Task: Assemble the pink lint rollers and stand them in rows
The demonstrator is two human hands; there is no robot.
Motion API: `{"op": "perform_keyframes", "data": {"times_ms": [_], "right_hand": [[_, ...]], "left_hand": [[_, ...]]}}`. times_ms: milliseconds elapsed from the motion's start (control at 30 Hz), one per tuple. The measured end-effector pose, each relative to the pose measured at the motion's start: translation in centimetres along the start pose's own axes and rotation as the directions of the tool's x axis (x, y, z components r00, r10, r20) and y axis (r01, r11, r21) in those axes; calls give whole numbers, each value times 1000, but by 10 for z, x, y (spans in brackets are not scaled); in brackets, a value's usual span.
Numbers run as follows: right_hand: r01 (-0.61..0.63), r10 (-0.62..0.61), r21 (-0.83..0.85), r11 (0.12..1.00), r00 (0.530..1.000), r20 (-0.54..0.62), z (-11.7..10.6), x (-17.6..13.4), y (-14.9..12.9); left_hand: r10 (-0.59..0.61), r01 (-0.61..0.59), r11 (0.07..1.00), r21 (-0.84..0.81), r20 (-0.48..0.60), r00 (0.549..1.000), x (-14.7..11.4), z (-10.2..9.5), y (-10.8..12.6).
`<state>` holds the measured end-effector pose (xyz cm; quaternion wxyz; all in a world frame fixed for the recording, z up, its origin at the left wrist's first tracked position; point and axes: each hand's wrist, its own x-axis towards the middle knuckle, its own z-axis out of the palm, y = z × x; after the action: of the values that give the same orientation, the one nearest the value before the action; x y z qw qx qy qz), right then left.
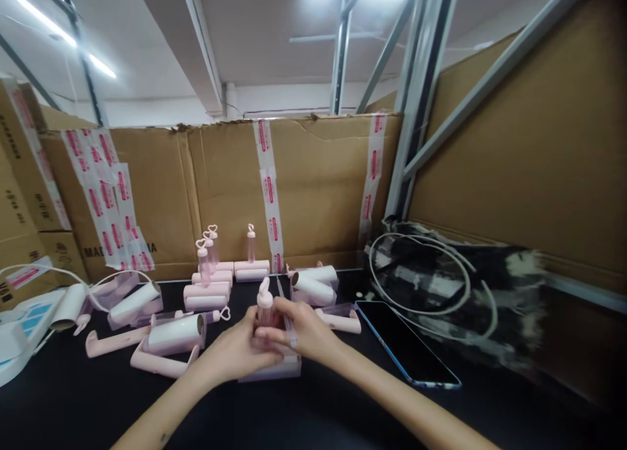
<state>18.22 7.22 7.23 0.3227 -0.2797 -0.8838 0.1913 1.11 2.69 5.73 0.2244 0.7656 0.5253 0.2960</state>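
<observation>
Head view: my left hand (235, 352) and right hand (301, 329) both close fingers round a pink lint-roller handle (265, 303), upright over a pink base (274, 368) on the black table (313, 411). White lint rolls (176, 331) just left, tablet (406, 342) to the right.

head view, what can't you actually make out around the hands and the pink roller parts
- Head view: pink piece mostly covered by left hand and right hand; grip unclear.
- Pale base under the hands, mostly hidden.
- Print on cardboard box part-covered by tape.
- Phone screen dark.
- White items cut by left edge.
</observation>
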Motion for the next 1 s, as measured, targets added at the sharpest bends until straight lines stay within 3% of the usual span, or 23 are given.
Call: {"op": "perform_keyframes", "data": {"times_ms": [67,167,300,400,533,600,667,733,833,900,1000], "right_hand": [[5,-5,75,997,1000,1,1,-6,4],[25,-22,114,993,999,-24,-2,-12,14],[-40,32,122,992,997,69,1,-12,24],[-81,73,108,991,994,76,5,-11,31],[-148,133,136,980,985,113,2,-7,38],[-117,98,189,975,990,104,-5,-5,39],[-100,102,216,971,995,2,-14,-4,35],[-111,149,281,953,981,-120,-23,-5,29],[-48,159,453,890,965,-210,-31,-10,17],[-6,123,480,877,969,-213,-31,-15,10],[-4,70,386,923,985,-157,-27,-20,2]], "left_hand": [[-38,38,999,7,50,998,-1,1,-7],[-13,10,999,-35,-67,998,2,6,-19],[-30,-14,978,-210,-205,978,9,8,-27],[-44,-63,933,-353,-287,957,10,-4,-22],[-146,-76,902,-426,-466,872,5,-33,-16],[-222,-12,888,-460,-451,865,4,-42,-19],[-267,39,859,-511,-382,885,3,-44,-25],[-268,47,844,-534,-345,900,4,-40,-32],[-260,57,853,-518,-330,908,5,-31,-39],[-257,66,860,-506,-318,913,5,-28,-39],[-226,40,865,-501,-318,921,3,-26,-37]]}}
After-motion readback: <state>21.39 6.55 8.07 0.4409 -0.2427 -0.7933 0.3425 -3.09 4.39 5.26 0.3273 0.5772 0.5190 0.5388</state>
